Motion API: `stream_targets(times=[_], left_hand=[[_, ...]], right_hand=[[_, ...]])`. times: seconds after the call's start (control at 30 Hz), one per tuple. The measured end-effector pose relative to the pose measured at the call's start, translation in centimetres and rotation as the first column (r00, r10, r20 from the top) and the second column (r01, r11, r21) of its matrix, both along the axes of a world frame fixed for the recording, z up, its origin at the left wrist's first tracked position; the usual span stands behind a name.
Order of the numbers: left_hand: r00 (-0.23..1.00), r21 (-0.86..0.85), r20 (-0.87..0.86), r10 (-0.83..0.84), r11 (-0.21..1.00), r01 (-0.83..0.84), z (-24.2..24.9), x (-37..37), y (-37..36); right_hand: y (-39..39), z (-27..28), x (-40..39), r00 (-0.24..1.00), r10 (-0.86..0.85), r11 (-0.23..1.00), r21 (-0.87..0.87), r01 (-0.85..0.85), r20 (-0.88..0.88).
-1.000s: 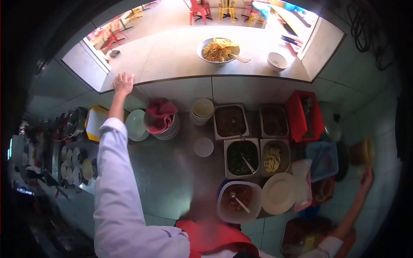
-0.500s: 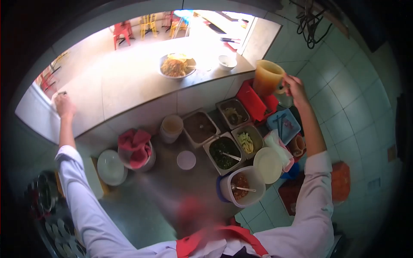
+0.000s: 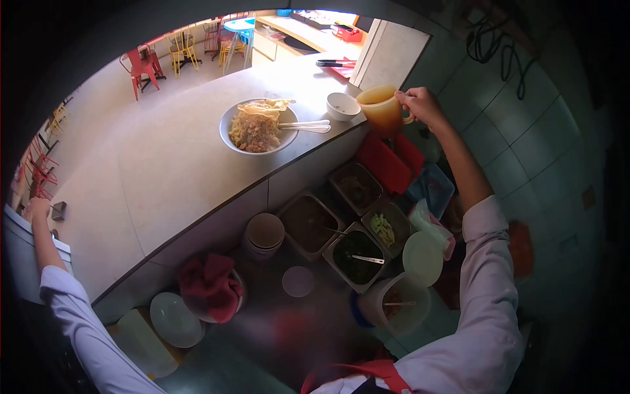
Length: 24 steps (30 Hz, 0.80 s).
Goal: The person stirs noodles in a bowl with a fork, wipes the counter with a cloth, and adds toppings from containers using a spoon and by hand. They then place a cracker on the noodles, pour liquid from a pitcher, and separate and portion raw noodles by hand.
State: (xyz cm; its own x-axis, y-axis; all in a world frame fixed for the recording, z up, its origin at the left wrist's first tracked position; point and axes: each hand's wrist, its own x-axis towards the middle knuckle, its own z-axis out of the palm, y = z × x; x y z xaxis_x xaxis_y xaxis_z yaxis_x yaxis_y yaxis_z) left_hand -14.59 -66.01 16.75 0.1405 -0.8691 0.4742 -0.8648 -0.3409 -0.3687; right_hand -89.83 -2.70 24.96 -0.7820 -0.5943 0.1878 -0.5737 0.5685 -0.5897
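My right hand (image 3: pixel 421 106) is closed on the handle of an amber plastic pitcher (image 3: pixel 382 113), held upright at the right end of the counter ledge. A small white bowl (image 3: pixel 343 107) stands just left of the pitcher. Further left is a bowl of noodles (image 3: pixel 256 131) topped with brown minced food and a pale crisp piece, with white utensils (image 3: pixel 305 126) resting in it. My left hand (image 3: pixel 38 209) is at the ledge's far left end, fingers curled, by a white frame edge. A small grey metal block (image 3: pixel 59 211) sits beside it; what those fingers grip is hidden.
Below the ledge are metal pans, one with dark green food (image 3: pixel 354 259) and one with pale green pieces (image 3: pixel 382 228). A white tub (image 3: pixel 403 308), stacked containers (image 3: pixel 265 233), a red cloth (image 3: pixel 211 285) and white plates (image 3: pixel 176 320) surround them. Tongs (image 3: pixel 336 64) lie at the back.
The view has tilted up, showing more of the ledge and dining room. The pitcher in my right hand is now closer to the small bowl. My left hand is nearer the frame's left edge.
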Motion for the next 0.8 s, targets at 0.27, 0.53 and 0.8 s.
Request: stream_targets(times=[0.27, 0.53, 0.8], left_hand=[[0.987, 0.233, -0.155, 0.034, 0.973, 0.003, -3.8, -0.9, -0.2], [0.981, 0.275, -0.189, 0.050, 0.962, 0.004, -4.8, -0.9, 0.2], [0.977, 0.290, -0.204, 0.054, 0.957, 0.008, -4.7, -1.2, 0.8]], right_hand=[[-1.3, 0.7, 0.2, 1.000, 0.002, 0.995, 0.102, -0.001, -0.014], [-1.2, 0.8, 0.0, 1.000, -0.005, 0.988, 0.155, 0.006, -0.004], [-0.4, 1.1, -0.3, 0.999, 0.043, 0.989, 0.144, -0.044, 0.009]])
